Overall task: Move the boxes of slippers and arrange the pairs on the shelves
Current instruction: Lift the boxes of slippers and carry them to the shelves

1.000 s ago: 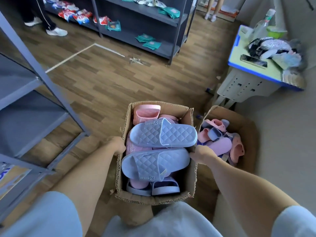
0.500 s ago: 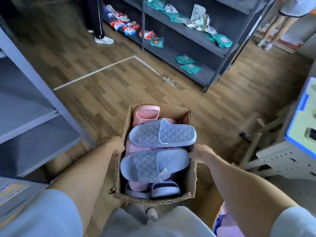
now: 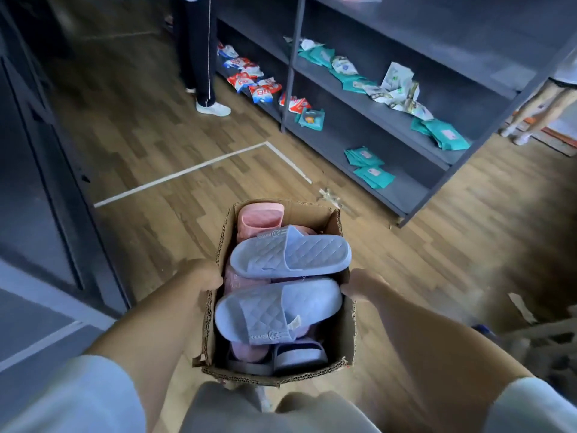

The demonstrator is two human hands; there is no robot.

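I carry an open cardboard box (image 3: pixel 342 345) of slippers in front of my body, above the wooden floor. My left hand (image 3: pixel 204 275) grips its left wall and my right hand (image 3: pixel 359 284) grips its right wall. Two pale blue quilted slippers lie on top: one (image 3: pixel 290 253) farther from me, one (image 3: pixel 278 309) nearer. A pink slipper (image 3: pixel 259 218) stands at the far end, and more pink and dark ones lie underneath, partly hidden.
A dark grey shelf unit (image 3: pixel 46 182) stands close on my left. Ahead on the right, another grey shelf unit (image 3: pixel 390 120) holds teal and red-and-white packets. A person in dark trousers (image 3: pixel 196 57) stands by it. A white tape line (image 3: pixel 187 173) marks the floor.
I have turned left with the box held in both hands. The second box of slippers and the blue-edged table have left the view; the far shelves now appear closer.
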